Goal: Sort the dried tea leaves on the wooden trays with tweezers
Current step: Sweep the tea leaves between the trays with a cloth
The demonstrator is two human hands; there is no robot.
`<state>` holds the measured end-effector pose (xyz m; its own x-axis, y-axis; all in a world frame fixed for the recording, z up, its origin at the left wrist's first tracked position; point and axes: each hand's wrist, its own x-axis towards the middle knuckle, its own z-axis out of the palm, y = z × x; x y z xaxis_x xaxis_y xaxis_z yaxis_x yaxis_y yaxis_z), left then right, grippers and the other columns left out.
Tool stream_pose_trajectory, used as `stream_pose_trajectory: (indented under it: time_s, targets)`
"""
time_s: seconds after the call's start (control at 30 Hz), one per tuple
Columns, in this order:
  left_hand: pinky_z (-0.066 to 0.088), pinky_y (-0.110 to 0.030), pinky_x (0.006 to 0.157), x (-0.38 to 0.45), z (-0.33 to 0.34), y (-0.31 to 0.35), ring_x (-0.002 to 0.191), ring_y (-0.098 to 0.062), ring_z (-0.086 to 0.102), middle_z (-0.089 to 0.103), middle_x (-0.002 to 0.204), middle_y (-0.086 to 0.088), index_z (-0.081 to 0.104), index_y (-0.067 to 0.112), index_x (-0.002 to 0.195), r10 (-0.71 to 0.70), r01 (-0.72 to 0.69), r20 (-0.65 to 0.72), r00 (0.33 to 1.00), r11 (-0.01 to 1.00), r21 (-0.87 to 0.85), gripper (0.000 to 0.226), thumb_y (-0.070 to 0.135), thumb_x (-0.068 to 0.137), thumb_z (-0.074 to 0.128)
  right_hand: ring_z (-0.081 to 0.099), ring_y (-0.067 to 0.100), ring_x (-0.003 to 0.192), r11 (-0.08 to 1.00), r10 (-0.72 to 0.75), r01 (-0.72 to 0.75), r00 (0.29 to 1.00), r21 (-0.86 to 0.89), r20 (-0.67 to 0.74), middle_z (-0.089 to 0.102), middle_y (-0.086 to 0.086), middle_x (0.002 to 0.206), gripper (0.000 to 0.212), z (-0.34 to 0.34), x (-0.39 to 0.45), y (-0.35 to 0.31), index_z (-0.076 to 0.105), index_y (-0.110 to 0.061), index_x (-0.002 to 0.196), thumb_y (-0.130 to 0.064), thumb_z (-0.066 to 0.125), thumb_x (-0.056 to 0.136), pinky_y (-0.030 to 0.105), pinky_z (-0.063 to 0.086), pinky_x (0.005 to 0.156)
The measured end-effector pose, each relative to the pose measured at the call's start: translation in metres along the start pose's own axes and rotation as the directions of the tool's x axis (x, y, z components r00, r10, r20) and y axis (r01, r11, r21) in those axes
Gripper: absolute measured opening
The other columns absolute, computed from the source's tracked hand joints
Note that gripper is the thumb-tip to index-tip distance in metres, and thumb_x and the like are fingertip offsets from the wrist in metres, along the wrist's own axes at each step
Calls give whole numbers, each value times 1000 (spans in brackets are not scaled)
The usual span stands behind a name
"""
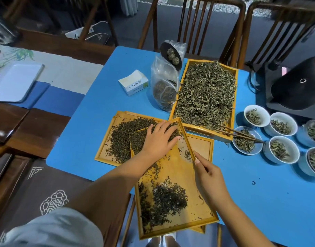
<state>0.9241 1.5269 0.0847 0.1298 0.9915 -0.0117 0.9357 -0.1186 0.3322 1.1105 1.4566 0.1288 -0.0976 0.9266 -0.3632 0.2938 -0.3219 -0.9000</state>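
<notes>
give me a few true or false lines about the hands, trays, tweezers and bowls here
1. The left hand lies flat on tea leaves in the near tray. True.
2. The right hand holds the tweezers. False: it holds the near tray's right rim; the tweezers lie unheld, across the large tray's edge and a bowl.
3. The large tray is full of pale green leaves. True.
4. The bowls at right are empty. False: each holds leaves.
5. The near tray overlaps the left tray. True.
</notes>
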Motion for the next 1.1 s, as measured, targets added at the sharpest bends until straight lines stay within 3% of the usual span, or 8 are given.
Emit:
stream_pose_trajectory:
  time_s: [0.13, 0.3, 0.4, 0.5, 0.7, 0.87, 0.97, 1.1]
  targets:
    - [31, -42, 99, -5, -2, -13, 124, -22, 43, 52, 130, -1, 50, 26, 125, 27, -25, -59, 998, 999, 45, 37, 45, 95, 39, 46, -4, 114, 998, 23, -22, 1000, 53, -16, 50, -32, 114, 34, 0, 3, 1, 53, -27, 130, -20, 44, 98, 14, 32, 94]
    - [33, -41, 91, -11, -7, -32, 117, -25, 45, 51, 124, -5, 49, 21, 123, -22, 23, -11, 1000, 996, 89, 36, 43, 96, 38, 45, 0, 117, 998, 23, -21, 999, 58, -27, 53, -23, 123, 34, -2, 9, -2, 54, -27, 130, -21, 43, 99, 20, 32, 99]
    - [36, -40, 89, -13, -11, -39, 113, -26, 46, 52, 122, -7, 48, 17, 124, -18, 18, -3, 1000, 993, 120, 36, 38, 97, 37, 47, -7, 112, 997, 17, -17, 1000, 82, -7, 55, -30, 117, 33, -3, 11, -4, 55, -31, 127, -21, 43, 99, 15, 33, 94]
    - [36, -38, 89, -13, -15, -47, 111, -26, 47, 51, 122, -8, 47, 14, 127, -15, 15, -3, 1000, 986, 165, 36, 33, 98, 38, 46, -11, 110, 996, 23, -22, 1000, 90, -7, 53, -34, 112, 33, -3, 13, -5, 55, -30, 128, -21, 43, 99, 14, 32, 92]
    - [35, -38, 91, -19, -19, -69, 113, -25, 44, 49, 124, -8, 46, 14, 127, -92, 97, -35, 995, 981, 167, 33, 28, 98, 40, 48, -12, 108, 992, 37, -35, 999, 118, -14, 57, -26, 116, 32, -7, 19, -3, 56, -30, 126, -20, 43, 99, 17, 35, 93]
    - [28, -43, 101, -24, -24, -76, 125, -23, 39, 47, 133, -5, 45, 20, 130, -166, 175, -75, 983, 977, 126, 39, 40, 96, 40, 49, -17, 100, 999, 21, -19, 999, 51, -39, 56, -36, 106, 31, -9, 22, -2, 59, -41, 117, -20, 44, 98, 5, 34, 82]
    - [22, -43, 107, -32, -30, -66, 132, -21, 33, 41, 140, -4, 43, 21, 133, -86, 89, -50, 995, 994, 61, 48, 49, 94, 40, 50, -27, 89, 998, 38, -35, 998, 60, -59, 59, -40, 93, 34, -8, 22, -4, 57, -51, 101, -20, 44, 98, 1, 39, 71]
    - [8, -38, 111, -53, -31, -35, 138, -18, 23, 34, 147, -3, 40, 24, 136, 98, -98, 41, 994, 995, -19, 54, 55, 93, 34, 57, -7, 92, 998, 39, -35, 997, 57, -65, 64, -20, 110, 30, -5, 23, -1, 58, -43, 116, -24, 43, 98, 20, 45, 79]
